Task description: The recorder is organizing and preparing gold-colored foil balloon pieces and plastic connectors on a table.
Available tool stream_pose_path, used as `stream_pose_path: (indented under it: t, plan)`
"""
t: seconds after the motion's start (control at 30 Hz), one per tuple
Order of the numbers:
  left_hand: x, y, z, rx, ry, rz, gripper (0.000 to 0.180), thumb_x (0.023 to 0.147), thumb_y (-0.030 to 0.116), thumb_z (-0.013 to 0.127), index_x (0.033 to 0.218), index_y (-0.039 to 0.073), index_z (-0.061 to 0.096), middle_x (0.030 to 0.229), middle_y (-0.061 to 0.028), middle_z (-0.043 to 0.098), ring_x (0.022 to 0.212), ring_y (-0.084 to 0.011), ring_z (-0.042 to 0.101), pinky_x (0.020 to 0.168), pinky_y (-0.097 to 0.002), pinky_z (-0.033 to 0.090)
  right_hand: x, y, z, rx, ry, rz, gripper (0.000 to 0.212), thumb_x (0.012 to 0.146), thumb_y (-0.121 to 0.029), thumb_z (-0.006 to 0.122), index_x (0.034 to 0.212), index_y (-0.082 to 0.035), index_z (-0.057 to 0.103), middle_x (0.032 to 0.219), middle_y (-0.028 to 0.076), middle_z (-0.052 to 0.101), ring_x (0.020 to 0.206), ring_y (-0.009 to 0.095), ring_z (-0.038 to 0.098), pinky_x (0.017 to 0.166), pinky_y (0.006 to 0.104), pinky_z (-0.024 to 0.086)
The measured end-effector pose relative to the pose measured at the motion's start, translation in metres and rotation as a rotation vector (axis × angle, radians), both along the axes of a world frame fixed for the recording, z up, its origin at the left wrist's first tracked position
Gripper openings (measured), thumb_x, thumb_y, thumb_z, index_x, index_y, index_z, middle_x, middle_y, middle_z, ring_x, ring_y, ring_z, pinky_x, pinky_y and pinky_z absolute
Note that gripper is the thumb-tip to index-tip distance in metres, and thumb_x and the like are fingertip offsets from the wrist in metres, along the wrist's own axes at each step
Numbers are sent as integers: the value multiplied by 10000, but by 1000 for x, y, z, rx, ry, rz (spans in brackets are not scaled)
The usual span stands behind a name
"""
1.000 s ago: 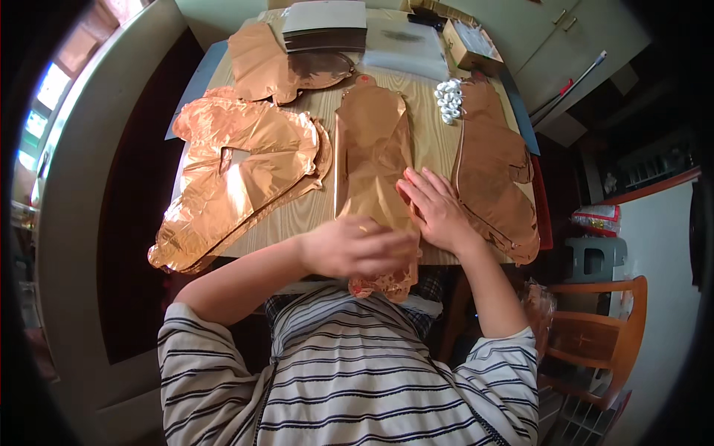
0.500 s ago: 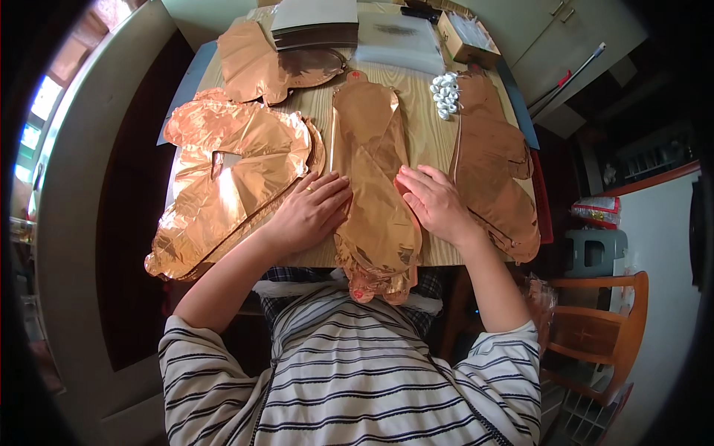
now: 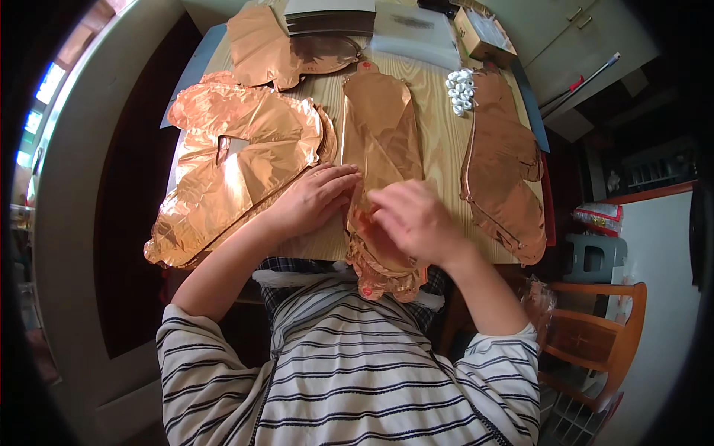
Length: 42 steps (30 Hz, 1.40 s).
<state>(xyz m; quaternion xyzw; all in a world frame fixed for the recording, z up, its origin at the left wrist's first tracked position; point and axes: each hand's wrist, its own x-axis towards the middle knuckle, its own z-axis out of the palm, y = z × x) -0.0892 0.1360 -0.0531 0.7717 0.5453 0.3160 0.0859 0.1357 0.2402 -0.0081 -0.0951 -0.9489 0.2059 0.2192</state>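
A flat copper-coloured foil balloon (image 3: 381, 119), folded into a long strip, lies on the wooden table before me. Its lower end hangs slightly over the near edge. My left hand (image 3: 316, 199) rests along the strip's left edge, fingers stretched out. My right hand (image 3: 418, 223) is over the lower half of the strip, its fingers bent and smeared by motion; whether they pinch the foil is not visible. To the left lies a pile of larger flat foil balloons (image 3: 275, 137). More folded foil balloons (image 3: 506, 160) lie on the right.
At the back are another foil balloon (image 3: 260, 48), a grey-white stack of sheets (image 3: 331, 16), clear plastic bags (image 3: 416, 41) and an open cardboard box (image 3: 487, 46). A cluster of small white coils (image 3: 460, 93) sits back right. A wooden chair (image 3: 595, 331) stands at right.
My right hand has moved left, from the strip's right edge onto the foil. My left hand stays by the left edge. The whole view has shifted a little.
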Motion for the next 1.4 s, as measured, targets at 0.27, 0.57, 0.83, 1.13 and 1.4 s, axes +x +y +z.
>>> stream_pose_path:
  t: [0.27, 0.57, 0.83, 1.13, 1.4]
  plan:
    - [-2, 1, 1, 62, -6, -11, 398, 839, 118, 689, 1215, 33, 592, 1249, -159, 584, 1129, -347, 580, 954, -413, 476, -14, -41, -26, 195, -75, 68, 169, 822, -224, 660, 882, -75, 607, 877, 71, 518, 842, 258, 513, 764, 387, 442]
    - [1, 3, 9, -64, -132, 26, 470, 755, 72, 722, 1204, 25, 592, 1235, -157, 566, 1073, -341, 593, 904, -404, 504, -19, -67, -31, 213, -214, -114, 355, 798, -269, 696, 1042, -25, 608, 1014, 102, 539, 926, 261, 501, 783, 372, 442]
    - [5, 4, 6, -11, 14, 16, 433, 794, 101, 699, 1200, -8, 595, 1274, -195, 551, 1228, -393, 504, 1039, -460, 419, -19, -75, -25, 106, -201, -182, 356, 836, -257, 661, 1076, 1, 606, 1151, 139, 560, 1014, 276, 515, 858, 399, 424]
    - [4, 4, 9, -44, 33, 10, 420, 821, 118, 693, 1211, -7, 600, 1279, -198, 555, 1228, -392, 511, 1041, -453, 423, 22, 5, -29, 124, -206, -370, 321, 880, -131, 613, 1193, -59, 621, 1308, 115, 569, 1254, 297, 492, 1081, 471, 330]
    - [9, 4, 6, -6, 70, 26, 430, 816, 147, 715, 1207, 4, 607, 1276, -201, 554, 1222, -396, 512, 1041, -466, 417, 32, 21, -30, 126, -214, -308, 303, 901, -134, 583, 1189, -45, 612, 1312, 93, 575, 1246, 268, 501, 1092, 514, 308]
